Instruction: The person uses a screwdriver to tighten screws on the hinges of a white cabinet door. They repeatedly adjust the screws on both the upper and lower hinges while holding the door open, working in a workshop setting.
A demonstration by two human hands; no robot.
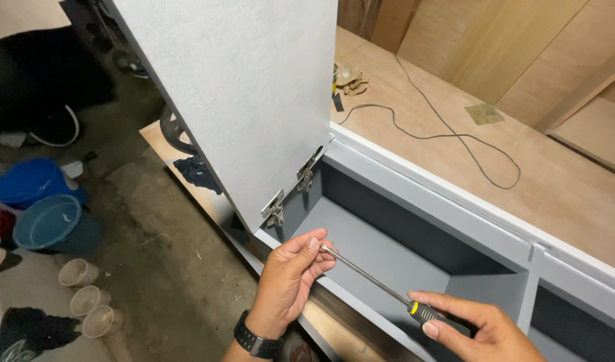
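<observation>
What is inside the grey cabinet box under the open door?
The grey compartment looks bare: a flat floor and dark back wall. Two metal hinges join the door to it. The hands and screwdriver cover its front edge, so that part stays hidden.

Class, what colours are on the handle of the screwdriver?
Black with a yellow band, seen in the head view: screwdriver handle, held by the right hand.

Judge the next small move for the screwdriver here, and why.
Probably lift the screwdriver tip to the lower hinge. The left hand pinches the tip, the right hand holds the handle, and the tip sits just below that hinge on the open door.
</observation>
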